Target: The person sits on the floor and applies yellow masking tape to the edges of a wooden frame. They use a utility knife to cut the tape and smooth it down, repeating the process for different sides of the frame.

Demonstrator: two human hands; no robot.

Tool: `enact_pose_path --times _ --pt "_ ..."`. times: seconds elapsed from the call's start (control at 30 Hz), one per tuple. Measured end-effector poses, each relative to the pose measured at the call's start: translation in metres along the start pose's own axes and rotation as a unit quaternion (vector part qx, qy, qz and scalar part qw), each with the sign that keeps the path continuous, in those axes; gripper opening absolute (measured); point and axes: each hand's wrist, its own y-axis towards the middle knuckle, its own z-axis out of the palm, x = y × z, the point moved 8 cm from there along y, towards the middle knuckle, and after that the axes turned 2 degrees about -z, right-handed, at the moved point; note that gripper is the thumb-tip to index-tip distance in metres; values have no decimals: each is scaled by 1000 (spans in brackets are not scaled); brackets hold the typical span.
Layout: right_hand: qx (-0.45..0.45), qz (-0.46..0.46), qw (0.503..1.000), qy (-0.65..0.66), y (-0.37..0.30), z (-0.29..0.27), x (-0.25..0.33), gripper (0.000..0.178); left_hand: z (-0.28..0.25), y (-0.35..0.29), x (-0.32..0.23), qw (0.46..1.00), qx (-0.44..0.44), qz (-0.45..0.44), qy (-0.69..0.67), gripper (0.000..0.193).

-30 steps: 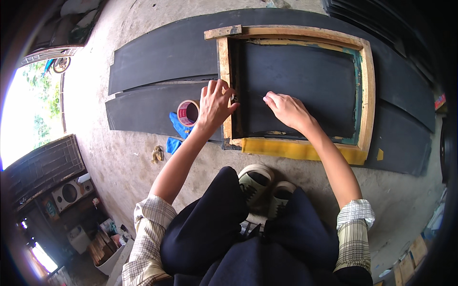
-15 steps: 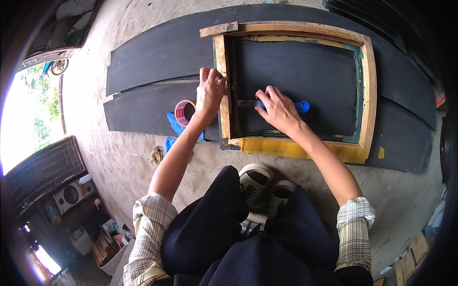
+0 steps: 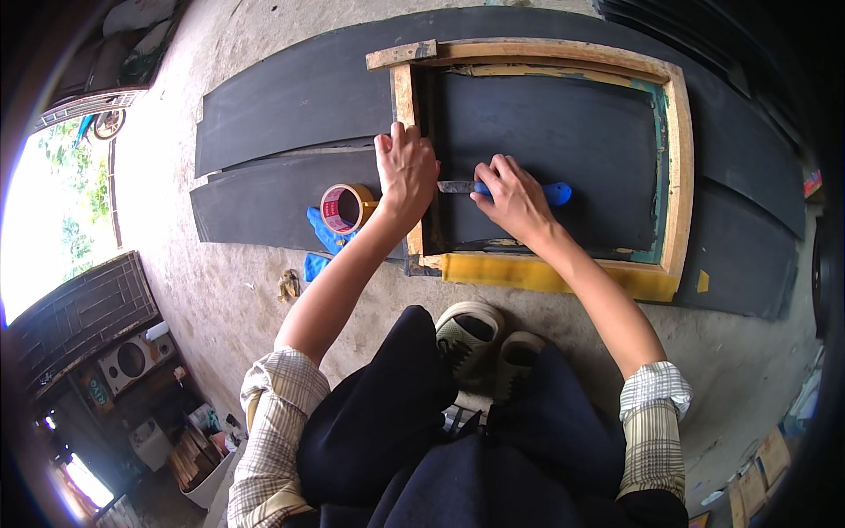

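A wooden frame (image 3: 683,167) lies on dark sheets, with a dark panel (image 3: 554,119) visible inside it. My left hand (image 3: 407,172) is closed over the frame's left bar, fingers curled; whatever they hold is hidden beneath the hand. Inside the frame, my right hand (image 3: 513,198) grips a blue-handled scraper (image 3: 557,194). The scraper's flat metal blade points left, its tip close to my left hand. A yellow strip (image 3: 537,271) runs along the frame's near side. Just left of my left wrist sits a tape roll (image 3: 339,211).
Large dark sheets (image 3: 290,114) spread under and around the frame on the concrete floor (image 3: 224,290). A blue glove-like item (image 3: 315,264) lies by the tape roll. My shoes (image 3: 471,334) are close to the frame's near edge. A bin with wood pieces (image 3: 195,462) stands at lower left.
My left hand has moved right, onto the frame's left bar and nearer the scraper blade. The tape roll and frame have shifted slightly left. My right hand still holds the scraper.
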Motion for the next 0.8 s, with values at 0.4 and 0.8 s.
enact_pose_path --times 0.4,0.8 --pt "-55 5 998 3 6 -6 -10 21 22 15 21 970 43 45 -237 16" --pt "9 120 992 30 47 -4 -37 15 -5 14 19 994 -55 -18 -93 26"
